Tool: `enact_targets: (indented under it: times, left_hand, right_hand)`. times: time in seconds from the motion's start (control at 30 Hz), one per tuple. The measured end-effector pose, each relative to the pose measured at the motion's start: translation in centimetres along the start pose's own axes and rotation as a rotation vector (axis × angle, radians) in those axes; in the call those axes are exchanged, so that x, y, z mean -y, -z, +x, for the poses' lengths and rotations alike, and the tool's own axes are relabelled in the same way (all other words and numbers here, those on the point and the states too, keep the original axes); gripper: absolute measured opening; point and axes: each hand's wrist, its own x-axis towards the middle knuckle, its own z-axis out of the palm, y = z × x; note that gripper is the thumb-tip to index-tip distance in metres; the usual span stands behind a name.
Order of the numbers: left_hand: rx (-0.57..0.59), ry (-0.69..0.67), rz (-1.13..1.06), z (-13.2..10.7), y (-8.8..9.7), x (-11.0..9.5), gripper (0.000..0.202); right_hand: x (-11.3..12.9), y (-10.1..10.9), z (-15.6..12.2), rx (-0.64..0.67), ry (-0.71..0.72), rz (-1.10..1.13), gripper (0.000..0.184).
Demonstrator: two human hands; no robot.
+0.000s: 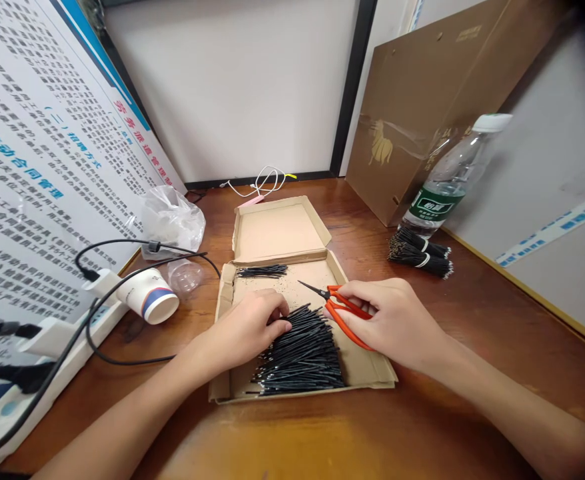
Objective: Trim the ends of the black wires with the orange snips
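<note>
A shallow open cardboard box (252, 390) lies on the wooden table in front of me. Inside it is a fanned heap of short black wires (305, 357), and a small separate bunch of black wires (262, 271) lies near the box's back. My left hand (250, 327) rests on the left top of the heap, fingers curled and pinching at the wires. My right hand (397, 320) grips orange-handled snips (340, 308), whose dark blades point left over the box floor, just above the heap.
Two tied bundles of black wires (420, 253) lie beside a plastic water bottle (447, 180) and a brown paper bag (422, 113) at right. At left are a tipped paper cup (147, 297), a clear plastic bag (170, 220), a power strip (47, 340) with black cables, and a printed board (32, 153).
</note>
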Motion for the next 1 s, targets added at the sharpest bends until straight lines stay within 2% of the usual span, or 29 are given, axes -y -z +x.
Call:
enact_targets:
  times: [0.23,0.47,0.73,0.9,1.0]
  left_hand:
    - [0.062,-0.058,0.021,0.1,0.2,-0.2,0.004]
    - [0.019,-0.038,0.02,0.0,-0.3,-0.1,0.013]
    - [-0.061,-0.018,-0.016,0.1,1.1,-0.7,0.013]
    - [-0.067,-0.039,0.003,0.2,1.1,-1.0,0.014]
    - [-0.135,-0.079,0.002,0.0,1.1,-1.1,0.015]
  right_hand:
    - [-0.1,-0.2,0.0,0.017,0.008,-0.002,0.023]
    - [-0.1,-0.1,-0.2,0.019,0.008,-0.002,0.025]
    - [0.0,0.2,0.0,-0.027,-0.019,0.005,0.017]
    - [0.0,0.1,0.0,-0.016,-0.007,0.009,0.018]
    - [0.0,0.1,0.0,-0.006,0.002,0.021,0.02]
